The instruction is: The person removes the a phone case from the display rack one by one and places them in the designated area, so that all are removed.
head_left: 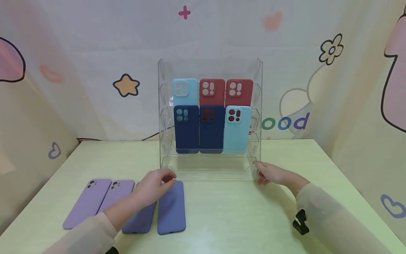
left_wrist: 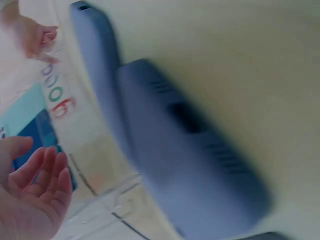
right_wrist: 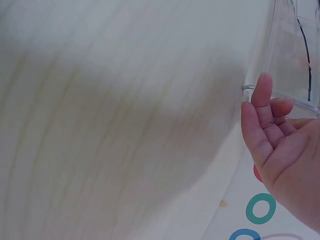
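Observation:
A clear acrylic tiered rack (head_left: pixel 207 174) stands on the table. Phone cases fill two of its rows: a light blue case (head_left: pixel 184 97) and two red cases (head_left: pixel 211 98) behind, two navy cases (head_left: pixel 187 137) and a light blue case (head_left: pixel 237 135) in front. My left hand (head_left: pixel 155 187), fingers loosely bent and holding nothing, hovers near the rack's front left corner, above two blue-violet cases (head_left: pixel 171 211). At the rack's front right corner, my right hand (right_wrist: pixel 280 135) touches the clear plastic with its fingertips; its fingers are fairly straight.
Two lilac phone cases (head_left: pixel 87 203) lie at the left of the pale green table (head_left: pixel 228 215), partly behind my left forearm. A patterned cloth (head_left: pixel 104 53) hangs close behind the rack and along both sides.

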A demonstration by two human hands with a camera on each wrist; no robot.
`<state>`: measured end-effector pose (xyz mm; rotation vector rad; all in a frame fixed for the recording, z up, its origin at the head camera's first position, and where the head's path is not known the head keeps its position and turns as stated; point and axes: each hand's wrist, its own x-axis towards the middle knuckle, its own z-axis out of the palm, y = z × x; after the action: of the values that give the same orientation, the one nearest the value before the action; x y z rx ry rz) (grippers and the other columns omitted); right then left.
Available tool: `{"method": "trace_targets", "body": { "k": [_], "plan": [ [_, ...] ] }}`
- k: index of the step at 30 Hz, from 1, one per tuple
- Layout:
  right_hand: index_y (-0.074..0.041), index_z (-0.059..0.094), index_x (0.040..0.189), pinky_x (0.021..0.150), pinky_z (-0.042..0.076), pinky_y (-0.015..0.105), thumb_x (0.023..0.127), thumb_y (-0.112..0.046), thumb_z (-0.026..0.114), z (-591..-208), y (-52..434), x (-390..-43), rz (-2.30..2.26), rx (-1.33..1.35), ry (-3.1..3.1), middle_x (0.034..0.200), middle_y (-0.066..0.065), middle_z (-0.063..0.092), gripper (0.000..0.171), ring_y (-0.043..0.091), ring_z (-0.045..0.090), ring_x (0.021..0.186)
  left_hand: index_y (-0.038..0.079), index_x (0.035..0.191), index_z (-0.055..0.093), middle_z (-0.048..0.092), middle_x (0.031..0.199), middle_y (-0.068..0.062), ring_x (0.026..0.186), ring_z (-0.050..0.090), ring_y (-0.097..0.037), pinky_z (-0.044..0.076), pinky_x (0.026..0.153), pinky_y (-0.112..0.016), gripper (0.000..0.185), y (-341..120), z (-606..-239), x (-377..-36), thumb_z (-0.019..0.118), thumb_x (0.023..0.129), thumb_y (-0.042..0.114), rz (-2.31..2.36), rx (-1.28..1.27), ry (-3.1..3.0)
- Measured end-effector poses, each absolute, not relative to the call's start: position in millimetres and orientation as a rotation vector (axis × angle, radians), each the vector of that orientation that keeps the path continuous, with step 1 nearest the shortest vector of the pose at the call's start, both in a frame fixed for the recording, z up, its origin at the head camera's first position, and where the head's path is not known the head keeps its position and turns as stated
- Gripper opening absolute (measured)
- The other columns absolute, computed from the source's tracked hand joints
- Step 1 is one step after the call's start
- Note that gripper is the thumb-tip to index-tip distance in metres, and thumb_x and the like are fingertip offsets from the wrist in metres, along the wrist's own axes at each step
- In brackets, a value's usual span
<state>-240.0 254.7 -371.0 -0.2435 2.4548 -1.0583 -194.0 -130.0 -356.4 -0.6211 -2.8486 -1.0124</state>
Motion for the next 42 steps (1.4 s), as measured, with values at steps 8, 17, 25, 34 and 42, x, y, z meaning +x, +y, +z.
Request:
{"method": "trace_targets", "body": {
  "k": [8, 17, 25, 34, 42],
  "plan": [
    [-0.001, 0.038, 0.086, 0.083, 0.047, 0.041, 0.103, -0.028, 0.019, -370.2, 256.5, -239.8, -1.080, -0.243, 2.452, 0.082, 0.011, 0.045, 0.037, 0.023, 0.055, 0.083, 0.000, 0.128, 0.051, 0.052, 0.128, -0.015, 0.119, 0.048, -0.028, 0.041, 0.095, -0.043, 0.038, -112.4, -311.7, -229.7, 0.056, 0.093, 0.014, -1.297, -0.434, -2.552],
    [-0.001, 0.039, 0.085, 0.081, 0.047, 0.040, 0.103, -0.030, 0.020, -374.1, 253.1, -241.2, -1.094, -0.225, 2.444, 0.081, 0.012, 0.048, 0.039, 0.023, 0.055, 0.081, 0.005, 0.138, 0.040, 0.043, 0.139, -0.013, 0.126, 0.042, -0.026, 0.036, 0.101, -0.038, 0.049, -98.4, -303.8, -261.9, 0.055, 0.093, 0.018, -1.445, -0.213, -2.508],
    [0.000, 0.039, 0.087, 0.083, 0.047, 0.041, 0.103, -0.030, 0.019, -372.5, 254.6, -240.6, -1.083, -0.241, 2.450, 0.083, 0.013, 0.050, 0.039, 0.023, 0.055, 0.082, 0.006, 0.135, 0.043, 0.052, 0.126, -0.014, 0.116, 0.051, -0.027, 0.045, 0.092, -0.037, 0.045, -96.5, -301.5, -275.8, 0.057, 0.092, 0.015, -1.483, -0.153, -2.530],
    [-0.002, 0.037, 0.083, 0.083, 0.047, 0.042, 0.103, -0.031, 0.019, -372.4, 254.8, -240.7, -1.088, -0.243, 2.447, 0.082, 0.012, 0.049, 0.040, 0.023, 0.056, 0.083, 0.000, 0.126, 0.052, 0.057, 0.120, -0.017, 0.111, 0.054, -0.030, 0.044, 0.092, -0.041, 0.036, -102.8, -296.0, -278.0, 0.057, 0.093, 0.012, -1.335, -0.254, -2.682],
    [-0.002, 0.037, 0.084, 0.083, 0.047, 0.042, 0.103, -0.030, 0.019, -373.4, 254.4, -240.6, -1.090, -0.245, 2.443, 0.082, 0.012, 0.048, 0.039, 0.023, 0.055, 0.083, 0.000, 0.125, 0.055, 0.060, 0.117, -0.017, 0.109, 0.057, -0.031, 0.045, 0.090, -0.040, 0.035, -112.1, -291.0, -272.6, 0.057, 0.093, 0.014, -1.344, -0.360, -2.635]
  ]
}}
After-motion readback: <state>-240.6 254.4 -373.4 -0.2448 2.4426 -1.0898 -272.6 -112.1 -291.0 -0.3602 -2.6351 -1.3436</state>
